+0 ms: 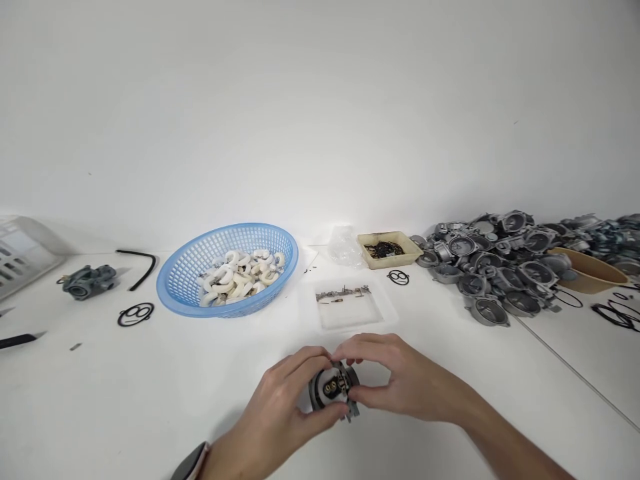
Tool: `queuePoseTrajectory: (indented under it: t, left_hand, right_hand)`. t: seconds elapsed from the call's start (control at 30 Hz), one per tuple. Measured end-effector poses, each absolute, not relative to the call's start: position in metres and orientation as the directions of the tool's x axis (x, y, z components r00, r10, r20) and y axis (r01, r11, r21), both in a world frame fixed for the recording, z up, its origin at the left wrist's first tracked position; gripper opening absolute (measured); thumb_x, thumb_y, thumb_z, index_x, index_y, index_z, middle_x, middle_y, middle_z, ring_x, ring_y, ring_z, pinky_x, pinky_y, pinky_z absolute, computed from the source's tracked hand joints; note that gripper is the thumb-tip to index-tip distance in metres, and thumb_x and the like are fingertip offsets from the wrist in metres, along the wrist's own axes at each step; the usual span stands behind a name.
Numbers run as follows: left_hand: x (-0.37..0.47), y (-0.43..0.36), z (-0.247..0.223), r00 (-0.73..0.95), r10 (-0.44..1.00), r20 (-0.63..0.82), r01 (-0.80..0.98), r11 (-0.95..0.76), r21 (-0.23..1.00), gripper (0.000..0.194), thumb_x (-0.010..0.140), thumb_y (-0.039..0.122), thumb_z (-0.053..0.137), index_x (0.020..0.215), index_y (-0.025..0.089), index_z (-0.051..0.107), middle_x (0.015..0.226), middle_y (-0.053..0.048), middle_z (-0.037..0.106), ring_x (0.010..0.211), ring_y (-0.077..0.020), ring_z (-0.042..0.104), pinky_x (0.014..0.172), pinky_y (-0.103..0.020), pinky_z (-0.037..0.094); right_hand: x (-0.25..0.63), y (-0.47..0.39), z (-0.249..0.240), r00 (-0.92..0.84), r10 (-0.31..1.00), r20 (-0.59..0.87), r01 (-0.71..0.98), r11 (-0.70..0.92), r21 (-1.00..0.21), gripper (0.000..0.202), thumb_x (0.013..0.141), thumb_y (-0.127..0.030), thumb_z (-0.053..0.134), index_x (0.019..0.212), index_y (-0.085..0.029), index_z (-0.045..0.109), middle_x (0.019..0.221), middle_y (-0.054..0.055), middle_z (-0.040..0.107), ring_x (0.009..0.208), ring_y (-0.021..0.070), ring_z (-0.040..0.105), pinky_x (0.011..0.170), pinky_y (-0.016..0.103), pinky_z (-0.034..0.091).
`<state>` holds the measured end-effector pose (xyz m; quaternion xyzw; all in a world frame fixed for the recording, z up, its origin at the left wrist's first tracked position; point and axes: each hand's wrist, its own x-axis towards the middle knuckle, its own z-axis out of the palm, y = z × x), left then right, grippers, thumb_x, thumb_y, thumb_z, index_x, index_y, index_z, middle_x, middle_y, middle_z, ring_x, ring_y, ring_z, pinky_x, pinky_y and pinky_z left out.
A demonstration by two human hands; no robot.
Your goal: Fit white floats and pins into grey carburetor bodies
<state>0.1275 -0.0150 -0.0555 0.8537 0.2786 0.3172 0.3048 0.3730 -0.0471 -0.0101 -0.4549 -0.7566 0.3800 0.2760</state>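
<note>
A round grey metal part (333, 388), with a white ring-like piece and two small brass fittings inside, is held between my two hands near the front of the white table. My left hand (293, 400) is closed round its left side, thumb at the lower edge and fingers at the top. From the right, my right hand (387, 377) grips it with thumb and fingers at its right and upper edges. Just beyond my hands lies a shallow clear tray (350, 320) with small metal pieces along its far side.
A blue basket (173, 293) of white curved pieces stands at left centre. Behind the tray is a yellowish box (407, 255) of black rings. Many grey metal housings (490, 267) are heaped at right. At left are an assembled part (89, 282), black rings (136, 314) and a white crate (25, 257).
</note>
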Motion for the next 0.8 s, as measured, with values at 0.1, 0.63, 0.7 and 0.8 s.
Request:
queuePoseTrajectory:
  t: [0.1, 0.63, 0.7, 0.8]
  left_hand:
    - [0.127, -0.015, -0.055, 0.634, 0.649, 0.42, 0.283, -0.7, 0.656, 0.036, 0.092, 0.023, 0.078, 0.125, 0.028, 0.064, 0.12, -0.004, 0.071, 0.101, -0.021, 0.073, 0.089, -0.028, 0.06]
    - [0.127, -0.013, -0.05, 0.696, 0.672, 0.254, 0.419, -0.667, 0.616, 0.059, 0.071, 0.027, 0.091, 0.124, 0.026, 0.066, 0.113, -0.006, 0.077, 0.099, -0.0309, 0.074, 0.087, -0.043, 0.06]
    - [0.128, -0.013, -0.052, 0.686, 0.676, 0.27, 0.42, -0.671, 0.612, 0.051, 0.073, 0.026, 0.089, 0.12, 0.024, 0.067, 0.108, -0.005, 0.077, 0.094, -0.0296, 0.074, 0.083, -0.042, 0.059]
    - [0.128, -0.014, -0.054, 0.676, 0.683, 0.278, 0.433, -0.673, 0.6, 0.049, 0.076, 0.027, 0.087, 0.12, 0.023, 0.067, 0.101, -0.005, 0.077, 0.087, -0.0278, 0.073, 0.078, -0.04, 0.058]
  right_hand:
    - [0.371, -0.048, -0.011, -0.427, 0.901, 0.079, 0.491, 0.304, -0.816, 0.044, 0.09, -0.015, 0.077, 0.128, -0.036, 0.074, 0.117, -0.003, 0.079, 0.108, 0.0209, 0.071, 0.097, 0.032, 0.054]
    - [0.373, -0.048, -0.015, -0.446, 0.883, 0.15, 0.45, 0.365, -0.815, 0.041, 0.087, -0.015, 0.076, 0.126, -0.029, 0.072, 0.112, 0.0, 0.079, 0.104, 0.0204, 0.073, 0.097, 0.031, 0.056]
    - [0.373, -0.048, -0.018, -0.436, 0.884, 0.168, 0.445, 0.374, -0.814, 0.045, 0.088, -0.016, 0.077, 0.129, -0.031, 0.071, 0.11, -0.001, 0.079, 0.102, 0.0194, 0.074, 0.097, 0.03, 0.056]
    - [0.374, -0.05, -0.022, -0.426, 0.883, 0.196, 0.453, 0.395, -0.799, 0.05, 0.09, -0.016, 0.076, 0.136, -0.033, 0.067, 0.112, -0.002, 0.08, 0.103, 0.0187, 0.075, 0.097, 0.029, 0.057]
